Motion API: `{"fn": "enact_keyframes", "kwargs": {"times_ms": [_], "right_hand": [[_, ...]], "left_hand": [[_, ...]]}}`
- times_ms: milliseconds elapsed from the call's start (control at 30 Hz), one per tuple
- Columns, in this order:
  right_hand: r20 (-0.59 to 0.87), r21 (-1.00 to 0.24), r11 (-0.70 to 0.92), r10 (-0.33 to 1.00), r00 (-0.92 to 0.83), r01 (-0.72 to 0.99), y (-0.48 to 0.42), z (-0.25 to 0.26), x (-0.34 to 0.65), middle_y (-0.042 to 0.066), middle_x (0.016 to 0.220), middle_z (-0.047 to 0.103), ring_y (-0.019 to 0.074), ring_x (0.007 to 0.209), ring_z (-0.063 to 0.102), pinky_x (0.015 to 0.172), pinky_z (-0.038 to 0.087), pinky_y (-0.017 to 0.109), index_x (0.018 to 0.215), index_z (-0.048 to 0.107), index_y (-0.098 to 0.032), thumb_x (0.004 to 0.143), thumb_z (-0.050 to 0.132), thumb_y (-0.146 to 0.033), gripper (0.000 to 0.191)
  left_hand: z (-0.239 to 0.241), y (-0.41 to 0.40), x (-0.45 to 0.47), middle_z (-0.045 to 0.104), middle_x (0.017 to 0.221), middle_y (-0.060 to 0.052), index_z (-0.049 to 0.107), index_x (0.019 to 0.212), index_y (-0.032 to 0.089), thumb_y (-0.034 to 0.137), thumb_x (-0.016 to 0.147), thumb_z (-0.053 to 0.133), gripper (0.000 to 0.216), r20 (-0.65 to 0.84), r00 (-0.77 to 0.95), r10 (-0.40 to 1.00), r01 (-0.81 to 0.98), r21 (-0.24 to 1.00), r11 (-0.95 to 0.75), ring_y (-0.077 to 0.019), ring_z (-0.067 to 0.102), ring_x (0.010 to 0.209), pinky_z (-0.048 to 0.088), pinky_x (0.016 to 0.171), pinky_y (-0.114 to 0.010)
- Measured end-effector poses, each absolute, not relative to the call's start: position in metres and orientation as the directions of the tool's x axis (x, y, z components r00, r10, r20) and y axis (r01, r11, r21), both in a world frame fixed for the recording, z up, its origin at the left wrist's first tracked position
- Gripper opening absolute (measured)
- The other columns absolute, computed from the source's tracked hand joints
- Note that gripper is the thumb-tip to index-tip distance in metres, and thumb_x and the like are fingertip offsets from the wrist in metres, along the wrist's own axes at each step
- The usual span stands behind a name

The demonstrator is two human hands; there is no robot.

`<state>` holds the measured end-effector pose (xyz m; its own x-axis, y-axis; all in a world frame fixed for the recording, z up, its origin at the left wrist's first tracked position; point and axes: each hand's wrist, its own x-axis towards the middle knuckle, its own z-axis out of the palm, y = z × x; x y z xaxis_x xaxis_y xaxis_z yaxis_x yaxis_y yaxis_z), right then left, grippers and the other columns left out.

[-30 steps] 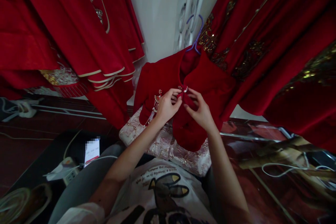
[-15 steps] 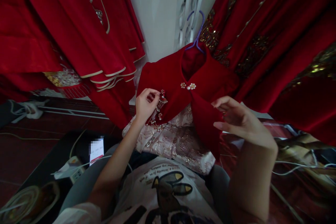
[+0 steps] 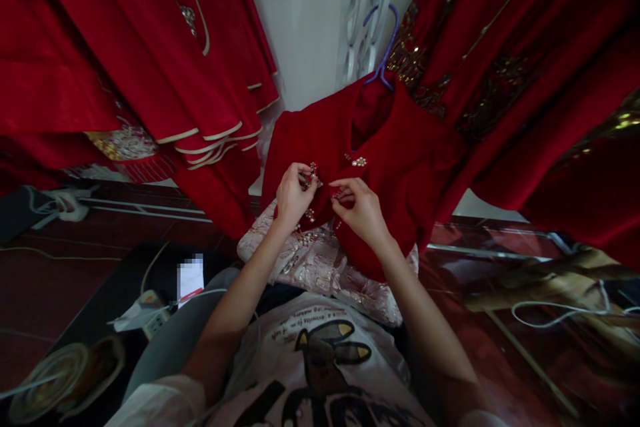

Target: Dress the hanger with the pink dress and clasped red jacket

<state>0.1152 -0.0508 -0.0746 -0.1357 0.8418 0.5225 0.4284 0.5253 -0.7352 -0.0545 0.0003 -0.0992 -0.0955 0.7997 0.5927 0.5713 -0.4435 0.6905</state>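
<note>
In front of me a red jacket (image 3: 320, 130) hangs on a purple hanger (image 3: 384, 59). A pearl clasp (image 3: 359, 161) sits at its neckline. My left hand (image 3: 294, 199) is closed, pinching a beaded tassel brooch (image 3: 309, 215) against the jacket's front, its strands dangling below the fingers. Close beside it, my right hand (image 3: 364, 212) is curled with fingertips together over the red cloth; whatever lies between them is too small to make out. Below both hands, pale shiny brocade fabric (image 3: 320, 265) spreads over my lap.
Red garments (image 3: 200, 80) with light trim hang at left, and gold-embroidered red ones (image 3: 480, 93) at right. On the dark surface at lower left are a phone (image 3: 191, 280), a power strip (image 3: 156, 321) and a round plastic container (image 3: 50, 380). A white cable (image 3: 550, 323) trails at right.
My right hand has come in from the right, closing its fingers beside my left. The left hand still holds the brooch. The jacket's right front flap now lies flatter over the brocade.
</note>
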Motion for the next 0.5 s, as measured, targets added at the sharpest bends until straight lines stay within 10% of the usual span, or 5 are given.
{"fn": "enact_keyframes", "kwargs": {"times_ms": [200, 500], "right_hand": [[0.447, -0.859, 0.443, 0.893, -0.045, 0.255, -0.005, -0.093, 0.108, 0.000, 0.085, 0.060, 0.0122, 0.070, 0.063, 0.065, 0.057, 0.026, 0.117, 0.055, -0.021, 0.074, 0.073, -0.026, 0.047], [0.461, -0.876, 0.450, 0.887, 0.025, 0.174, -0.003, -0.092, 0.098, 0.003, 0.088, 0.068, 0.0122, 0.074, 0.066, 0.069, 0.057, 0.024, 0.103, 0.065, -0.020, 0.079, 0.072, -0.037, 0.030]], "left_hand": [[-0.103, 0.001, -0.051, 0.066, 0.094, -0.003, 0.052, 0.105, 0.019, 0.026, 0.088, 0.062, 0.021, 0.610, -0.161, 0.776, 0.430, 0.751, -0.501, -0.0108, 0.064, 0.081, 0.053, 0.067, -0.020], [-0.101, 0.000, -0.050, 0.075, 0.098, -0.007, 0.067, 0.097, 0.016, 0.044, 0.091, 0.058, 0.030, 0.433, -0.100, 0.896, 0.101, 0.900, -0.424, -0.0147, 0.072, 0.084, 0.060, 0.080, -0.029]]}}
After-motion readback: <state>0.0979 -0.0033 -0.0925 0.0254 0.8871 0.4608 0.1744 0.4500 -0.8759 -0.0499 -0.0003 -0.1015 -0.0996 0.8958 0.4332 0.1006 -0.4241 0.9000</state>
